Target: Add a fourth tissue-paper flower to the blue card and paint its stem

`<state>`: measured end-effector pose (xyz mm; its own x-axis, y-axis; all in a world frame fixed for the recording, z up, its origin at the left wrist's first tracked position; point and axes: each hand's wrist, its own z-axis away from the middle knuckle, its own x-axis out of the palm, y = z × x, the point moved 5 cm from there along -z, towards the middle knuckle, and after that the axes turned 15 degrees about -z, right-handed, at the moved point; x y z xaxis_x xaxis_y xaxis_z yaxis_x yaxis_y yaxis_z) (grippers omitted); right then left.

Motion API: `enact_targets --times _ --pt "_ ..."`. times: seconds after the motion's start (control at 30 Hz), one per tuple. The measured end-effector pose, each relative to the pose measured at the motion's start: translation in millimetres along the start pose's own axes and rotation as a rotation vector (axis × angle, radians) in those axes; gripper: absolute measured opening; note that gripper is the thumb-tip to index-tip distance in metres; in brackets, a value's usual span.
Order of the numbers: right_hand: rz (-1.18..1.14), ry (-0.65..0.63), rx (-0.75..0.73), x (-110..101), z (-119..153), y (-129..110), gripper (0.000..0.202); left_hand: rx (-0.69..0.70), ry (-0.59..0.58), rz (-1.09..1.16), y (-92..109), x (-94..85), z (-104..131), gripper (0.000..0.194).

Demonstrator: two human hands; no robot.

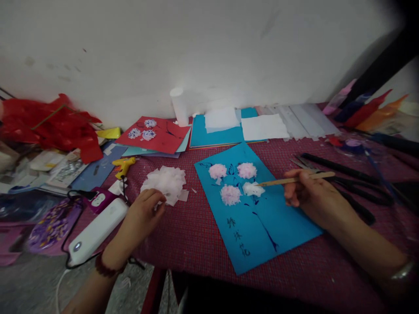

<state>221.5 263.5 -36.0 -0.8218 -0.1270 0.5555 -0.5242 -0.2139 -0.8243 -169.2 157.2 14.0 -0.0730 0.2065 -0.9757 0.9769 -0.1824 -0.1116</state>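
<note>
My right hand (307, 192) grips a thin wooden stick (278, 181), its tip at a small white tissue-paper cluster (252, 189) on a blue sheet (288, 231). Three fluffy pale pink paper flowers (230, 194) sit around that cluster, with dark blue painted leaves and a stem. Dark handwritten characters run down the sheet's lower left. My left hand (144, 218) is at the lower edge of a heap of white tissue-paper squares (170, 179). Its fingertips are drawn close to the thumb, and whatever is between them is too small to make out.
A yellow glue gun (123, 166), a white power strip (98, 231) and cords lie left. Behind are a red sheet with flowers (153, 139), a white cylinder (179, 107) and white paper (265, 127). Black-handled scissors (363, 188) lie beside my right hand; paint bottles (366, 109) stand back right.
</note>
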Motion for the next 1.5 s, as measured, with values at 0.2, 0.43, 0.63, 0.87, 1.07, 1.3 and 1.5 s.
enact_targets --times 0.2,0.43,0.63,0.87,1.07,1.3,1.5 --pt "0.007 -0.043 -0.032 11 8 -6 0.023 0.037 -0.08 0.06 12 6.3 -11 0.02" --pt "0.075 -0.104 -0.089 16 8 -8 0.017 -0.174 0.013 0.442 25 -19.3 -24 0.009" --pt "0.103 -0.261 -0.054 45 25 -2 0.021 -0.194 -0.271 1.181 129 -10.8 -64 0.01" --pt "0.088 -0.329 -0.044 49 25 2 0.023 -0.023 -0.396 1.271 207 8.5 -105 0.015" --pt "0.07 -0.284 -0.041 40 19 0 0.023 -0.102 -0.46 1.251 190 29.3 -102 0.017" --pt "0.138 -0.326 -0.003 47 23 9 0.023 -0.166 -0.405 1.178 186 25.5 -97 0.03" --pt "0.185 -0.3 -0.022 49 25 6 0.016 -0.072 -0.402 1.161 195 19.3 -91 0.027"
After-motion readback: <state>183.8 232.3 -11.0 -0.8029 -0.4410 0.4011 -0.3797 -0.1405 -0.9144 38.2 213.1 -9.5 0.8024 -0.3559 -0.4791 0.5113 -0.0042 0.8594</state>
